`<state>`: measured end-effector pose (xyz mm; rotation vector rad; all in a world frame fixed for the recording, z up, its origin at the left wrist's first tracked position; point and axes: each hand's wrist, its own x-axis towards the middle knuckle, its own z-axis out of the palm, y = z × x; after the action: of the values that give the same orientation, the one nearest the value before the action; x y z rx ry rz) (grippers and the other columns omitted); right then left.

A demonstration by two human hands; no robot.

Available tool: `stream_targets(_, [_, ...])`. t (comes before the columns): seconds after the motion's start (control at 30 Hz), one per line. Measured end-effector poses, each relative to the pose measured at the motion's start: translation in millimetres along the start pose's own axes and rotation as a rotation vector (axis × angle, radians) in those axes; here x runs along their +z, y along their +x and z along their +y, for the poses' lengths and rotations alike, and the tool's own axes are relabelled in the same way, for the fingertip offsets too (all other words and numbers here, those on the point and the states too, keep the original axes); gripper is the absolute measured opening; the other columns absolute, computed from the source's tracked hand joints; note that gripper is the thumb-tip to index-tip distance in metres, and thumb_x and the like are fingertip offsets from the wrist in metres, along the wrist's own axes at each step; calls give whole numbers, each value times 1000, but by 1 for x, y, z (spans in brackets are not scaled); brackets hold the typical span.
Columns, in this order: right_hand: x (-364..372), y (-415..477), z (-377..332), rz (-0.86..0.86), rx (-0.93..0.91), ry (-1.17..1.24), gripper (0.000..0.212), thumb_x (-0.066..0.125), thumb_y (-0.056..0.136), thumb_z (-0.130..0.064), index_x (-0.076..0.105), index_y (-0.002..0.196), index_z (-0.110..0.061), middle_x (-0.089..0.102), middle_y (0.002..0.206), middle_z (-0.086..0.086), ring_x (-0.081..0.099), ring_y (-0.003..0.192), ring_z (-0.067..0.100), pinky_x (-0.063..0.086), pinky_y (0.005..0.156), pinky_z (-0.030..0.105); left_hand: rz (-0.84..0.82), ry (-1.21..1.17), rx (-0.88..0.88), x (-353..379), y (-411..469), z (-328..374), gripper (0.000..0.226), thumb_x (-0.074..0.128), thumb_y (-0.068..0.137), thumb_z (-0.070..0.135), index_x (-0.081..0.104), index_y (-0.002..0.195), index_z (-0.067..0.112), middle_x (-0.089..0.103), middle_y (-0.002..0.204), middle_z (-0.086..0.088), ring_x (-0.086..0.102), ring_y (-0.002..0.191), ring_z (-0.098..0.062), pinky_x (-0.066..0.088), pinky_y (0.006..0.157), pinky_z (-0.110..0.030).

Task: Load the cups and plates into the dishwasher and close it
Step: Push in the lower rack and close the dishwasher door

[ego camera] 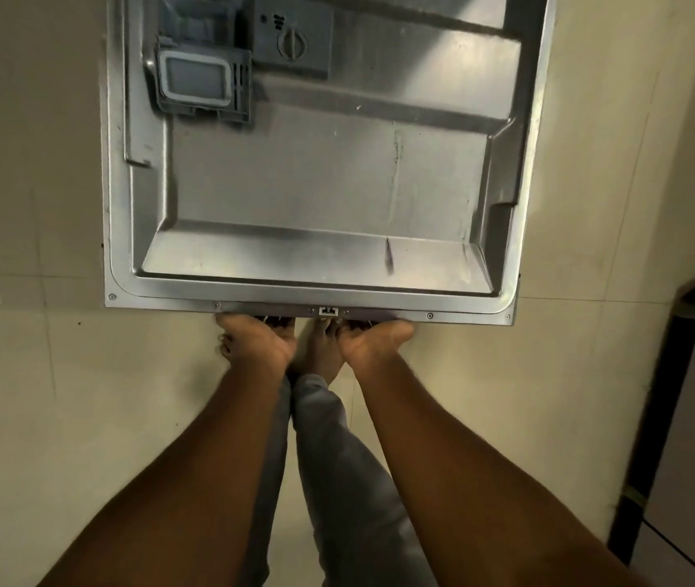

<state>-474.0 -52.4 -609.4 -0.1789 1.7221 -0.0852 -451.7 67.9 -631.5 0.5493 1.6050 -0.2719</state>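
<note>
Head cam looks straight down on the dishwasher door [320,171], hanging open and flat, with the left hand [259,341] and right hand [373,338] palm-up under its near edge. The fingers are tucked beneath, so their curl can't be told. One slip here and the door probably drops toward the bare foot [319,353] right below.

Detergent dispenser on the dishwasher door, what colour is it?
The detergent dispenser is dark grey plastic with a paler lid, best seen in the head view.
</note>
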Motion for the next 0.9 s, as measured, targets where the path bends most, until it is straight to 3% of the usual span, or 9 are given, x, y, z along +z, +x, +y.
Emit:
stream_targets(0.17, [-5,-67,-9,-5,-45,9,57,37,86,-59,58,121,-20,55,134,7,53,119,28,41,104,40,16,39,17,-2,-79,10,83,26,86,77,25,150,25,43,147,-9,48,127,-34,43,104,-47])
stream_targets(0.23, [-6,-102,-13,-8,-61,8,62,41,83,-61,57,126,-20,59,123,4,58,109,26,46,100,37,-43,63,32,-5,-113,18,90,22,84,79,20,152,19,38,151,-8,44,132,-32,40,107,-44])
stream_targets(0.33, [-2,-149,-25,-13,-92,-3,56,51,80,-59,63,114,-16,61,100,6,59,83,21,56,66,26,-111,89,53,-3,-157,26,96,14,83,81,31,148,12,47,144,-11,50,126,-31,44,102,-42])
stream_targets(0.4, [-2,-187,-35,-22,-83,-50,46,53,79,-59,63,96,-17,60,93,5,58,79,19,53,46,23,-129,123,101,0,-193,34,95,11,82,82,39,144,14,55,134,-13,57,118,-32,48,94,-41])
stream_targets(0.43, [-1,-207,-41,-39,-94,-77,44,53,79,-60,63,92,-19,61,93,5,60,81,18,52,44,22,-139,145,139,3,-210,38,94,9,82,81,43,141,16,61,124,-14,60,110,-31,49,90,-41])
stream_targets(0.53, [6,-251,-51,-123,-171,-112,40,56,80,-58,65,96,-22,67,104,5,64,90,19,52,60,26,-151,204,254,15,-252,45,88,10,84,80,48,136,20,67,98,-10,66,89,-27,52,80,-37])
stream_targets(0.63, [16,-293,-64,-190,-245,-125,44,63,78,-54,63,105,-19,68,109,9,65,97,24,52,71,29,-115,274,388,29,-295,52,84,20,85,79,55,127,15,70,103,-13,71,82,-27,58,68,-33])
stream_targets(0.77, [39,-348,-91,-255,-280,-132,64,71,73,-57,57,118,-14,68,107,10,66,95,23,52,68,28,-80,305,536,61,-350,69,69,29,89,72,60,114,15,72,98,-10,72,69,-23,58,61,-29])
stream_targets(0.9, [71,-397,-111,-283,-350,-166,76,71,71,-63,46,124,-15,63,110,9,64,94,22,53,70,27,-31,273,647,100,-399,80,42,39,98,48,57,97,10,69,94,-16,71,73,-29,59,61,-32])
